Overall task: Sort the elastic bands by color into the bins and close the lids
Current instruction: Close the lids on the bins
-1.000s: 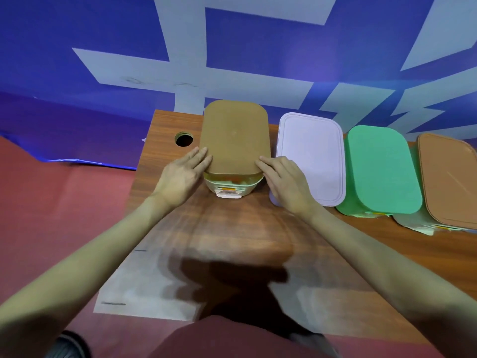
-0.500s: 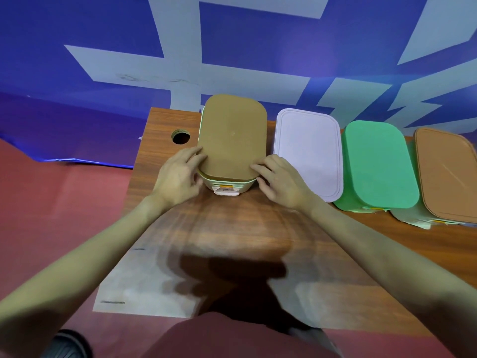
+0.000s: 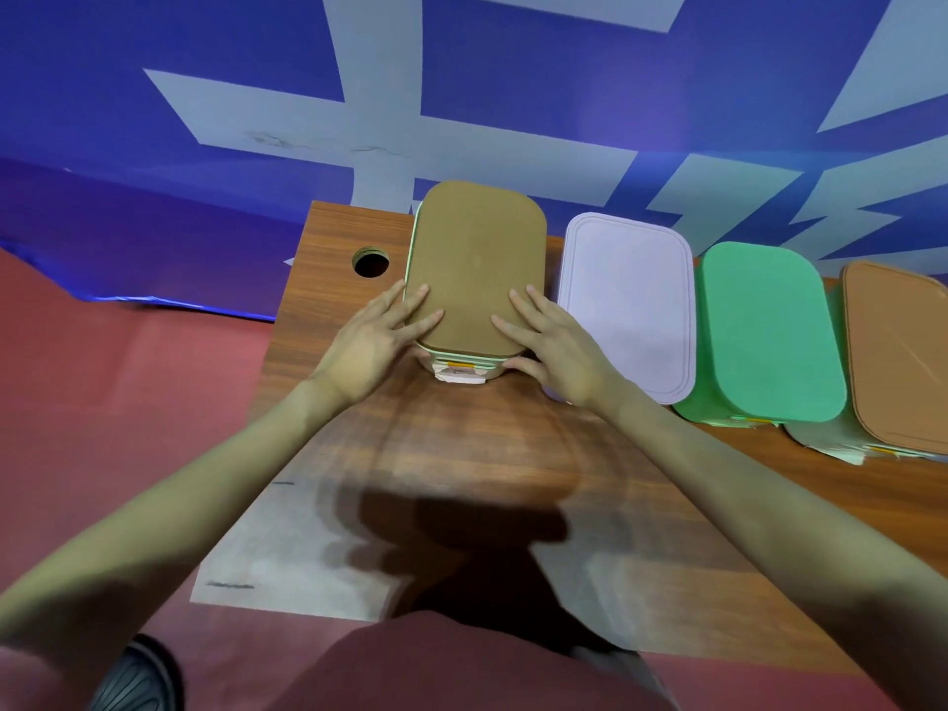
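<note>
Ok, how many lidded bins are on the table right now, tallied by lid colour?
Tan lid, under both hands: 1
Pale lilac lid: 1
Green lid: 1
Orange-brown lid: 1
Total: 4

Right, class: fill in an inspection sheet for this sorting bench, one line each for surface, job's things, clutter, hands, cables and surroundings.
Surface: wooden table with a round hole near its far left corner and a pale sheet at its near edge.
Job's things: four lidded bins in a row: tan lid, lilac lid, green lid, orange-brown lid. No elastic bands seen.
Clutter: nothing seen.
Hands: left hand and right hand lie flat, fingers straight, on the near corners of the tan lid.
Cables: nothing seen.
Surroundings: blue and white banner behind, red floor.
</note>
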